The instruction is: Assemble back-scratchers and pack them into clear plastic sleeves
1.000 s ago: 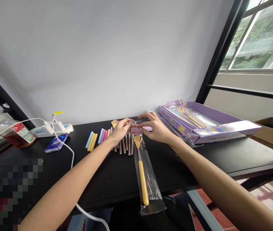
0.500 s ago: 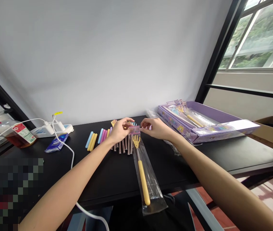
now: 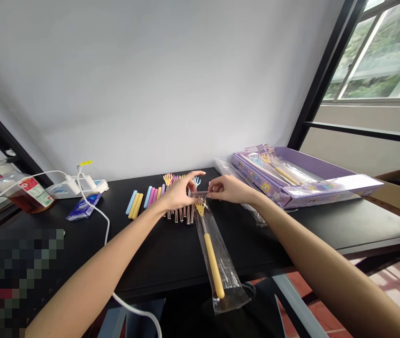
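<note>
A yellow back scratcher point(image 3: 214, 265) with a hand-shaped head lies inside a clear plastic bag point(image 3: 230, 277), whose bottom end hangs past the table's front edge. At the bag's top, my left hand point(image 3: 179, 192) pinches the left end of the header strip between thumb and fingers. The strip's right end is pinched by my right hand point(image 3: 223, 188). The strip looks tilted nearly edge-on. Behind my left hand lie several metal back scratcher rods point(image 3: 182, 216) with coloured hand-shaped heads, partly hidden. Left of it are loose coloured handles point(image 3: 135, 206).
At the right stands a purple display box point(image 3: 326, 183) holding bagged back scratchers. Clear bags point(image 3: 256, 215) lie beside it. A blue packet point(image 3: 83, 206), a white power strip point(image 3: 97, 186), a bottle of brown liquid point(image 3: 27, 192) and a white cable point(image 3: 107, 225) occupy the left side.
The header strip has tipped from facing me to nearly edge-on. The bag's lower end has shifted slightly right. Both hands still pinch the top.
</note>
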{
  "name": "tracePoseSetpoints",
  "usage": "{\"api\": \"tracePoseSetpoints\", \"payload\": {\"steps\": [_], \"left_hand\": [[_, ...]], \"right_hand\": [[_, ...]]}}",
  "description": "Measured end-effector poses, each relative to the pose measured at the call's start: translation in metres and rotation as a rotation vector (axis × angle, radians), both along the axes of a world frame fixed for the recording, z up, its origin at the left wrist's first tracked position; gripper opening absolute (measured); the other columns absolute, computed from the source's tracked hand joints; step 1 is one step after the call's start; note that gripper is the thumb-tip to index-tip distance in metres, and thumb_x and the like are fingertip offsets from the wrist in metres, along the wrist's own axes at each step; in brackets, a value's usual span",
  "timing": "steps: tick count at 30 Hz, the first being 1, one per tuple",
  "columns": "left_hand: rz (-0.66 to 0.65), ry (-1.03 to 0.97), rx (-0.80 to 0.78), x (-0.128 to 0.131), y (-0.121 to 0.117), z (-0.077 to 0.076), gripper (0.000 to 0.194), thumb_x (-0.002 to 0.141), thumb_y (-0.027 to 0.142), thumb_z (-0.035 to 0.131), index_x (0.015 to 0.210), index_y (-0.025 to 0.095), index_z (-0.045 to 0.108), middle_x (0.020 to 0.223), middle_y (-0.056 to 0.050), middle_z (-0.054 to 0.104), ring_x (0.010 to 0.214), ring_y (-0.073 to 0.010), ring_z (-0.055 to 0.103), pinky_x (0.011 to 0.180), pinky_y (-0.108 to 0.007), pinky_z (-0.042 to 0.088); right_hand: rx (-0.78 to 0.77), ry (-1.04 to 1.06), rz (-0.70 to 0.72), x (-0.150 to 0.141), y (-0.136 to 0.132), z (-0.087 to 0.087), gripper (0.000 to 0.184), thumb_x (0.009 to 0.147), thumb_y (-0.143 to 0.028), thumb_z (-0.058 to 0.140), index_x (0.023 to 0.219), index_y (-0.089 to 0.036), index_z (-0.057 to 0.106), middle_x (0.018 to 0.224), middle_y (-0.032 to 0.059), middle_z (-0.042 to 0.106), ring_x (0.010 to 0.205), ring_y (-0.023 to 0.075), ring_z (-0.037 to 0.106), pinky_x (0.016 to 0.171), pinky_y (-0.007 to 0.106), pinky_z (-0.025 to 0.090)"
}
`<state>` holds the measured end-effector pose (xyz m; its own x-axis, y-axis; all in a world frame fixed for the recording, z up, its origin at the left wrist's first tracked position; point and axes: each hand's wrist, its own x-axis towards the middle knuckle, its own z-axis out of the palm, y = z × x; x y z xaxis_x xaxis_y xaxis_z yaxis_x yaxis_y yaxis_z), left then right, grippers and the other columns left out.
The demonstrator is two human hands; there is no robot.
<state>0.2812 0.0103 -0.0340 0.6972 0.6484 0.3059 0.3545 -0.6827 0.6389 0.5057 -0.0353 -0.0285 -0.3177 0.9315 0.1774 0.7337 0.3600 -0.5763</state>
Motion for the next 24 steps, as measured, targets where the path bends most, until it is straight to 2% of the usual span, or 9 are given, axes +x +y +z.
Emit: {"api": "tracePoseSetpoints", "payload": {"steps": [4, 9, 14, 17, 20, 22, 24], "left_hand": [[-0.016, -0.009, -0.016, 0.003, -0.004, 0.001, 0.085, 0.069, 0.026, 0.082, 0.148, 0.029, 0.051, 0.077, 0.003, 0.065, 0.073, -0.0199, 0.061, 0.074, -0.03, 0.046], [-0.073, -0.137, -0.119, 0.002, -0.001, -0.001, 0.077, 0.062, 0.026, 0.087, 0.134, 0.03, 0.062, 0.075, 0.003, 0.064, 0.064, -0.0181, 0.059, 0.068, -0.03, 0.05], [-0.046, -0.146, -0.139, 0.003, -0.003, 0.0, 0.08, 0.068, 0.024, 0.084, 0.143, 0.028, 0.055, 0.065, 0.006, 0.056, 0.055, -0.013, 0.054, 0.062, -0.026, 0.049], [0.005, -0.276, -0.138, 0.005, -0.003, 0.001, 0.077, 0.074, 0.026, 0.081, 0.145, 0.03, 0.053, 0.076, 0.003, 0.059, 0.063, -0.0139, 0.059, 0.068, -0.028, 0.054], [0.09, -0.455, -0.178, 0.006, -0.002, 0.004, 0.077, 0.075, 0.029, 0.082, 0.145, 0.031, 0.05, 0.092, -0.002, 0.062, 0.075, -0.0166, 0.066, 0.075, -0.031, 0.058], [0.173, -0.603, -0.19, 0.005, -0.001, 0.008, 0.077, 0.073, 0.028, 0.084, 0.142, 0.029, 0.05, 0.103, -0.005, 0.064, 0.084, -0.0182, 0.069, 0.079, -0.032, 0.06], [0.278, -0.736, -0.188, 0.003, 0.001, 0.01, 0.077, 0.071, 0.026, 0.086, 0.139, 0.029, 0.051, 0.112, -0.006, 0.064, 0.088, -0.0188, 0.07, 0.082, -0.033, 0.06]], "right_hand": [[0.037, -0.002, -0.022, -0.001, -0.002, 0.003, 0.014, 0.08, -0.028, 0.067, 0.089, -0.019, 0.072, 0.066, -0.0001, 0.07, 0.061, 0.0154, 0.06, 0.062, 0.028, 0.042], [0.011, 0.056, -0.023, 0.001, -0.002, 0.005, 0.012, 0.082, -0.029, 0.065, 0.088, -0.019, 0.07, 0.07, 0.0011, 0.073, 0.059, 0.0162, 0.064, 0.064, 0.03, 0.048], [0.047, 0.143, -0.071, 0.003, 0.0, 0.004, 0.015, 0.084, -0.03, 0.066, 0.095, -0.02, 0.068, 0.069, 0.0008, 0.073, 0.058, 0.0173, 0.066, 0.064, 0.031, 0.051], [0.035, 0.27, -0.098, 0.002, -0.002, 0.007, 0.024, 0.088, -0.042, 0.067, 0.097, -0.019, 0.067, 0.074, 0.0045, 0.075, 0.064, 0.0176, 0.067, 0.063, 0.03, 0.052], [-0.1, 0.373, -0.076, 0.0, -0.006, 0.013, 0.048, 0.092, -0.063, 0.057, 0.085, -0.017, 0.067, 0.076, 0.0089, 0.074, 0.066, 0.0177, 0.067, 0.059, 0.029, 0.053], [-0.223, 0.356, 0.011, 0.001, -0.01, 0.016, 0.06, 0.09, -0.073, 0.053, 0.072, -0.017, 0.066, 0.071, 0.0088, 0.071, 0.063, 0.0172, 0.065, 0.057, 0.03, 0.053], [-0.319, 0.287, 0.156, 0.001, -0.014, 0.019, 0.059, 0.086, -0.073, 0.059, 0.067, -0.018, 0.066, 0.067, 0.0066, 0.069, 0.06, 0.0163, 0.063, 0.057, 0.03, 0.053]]}}
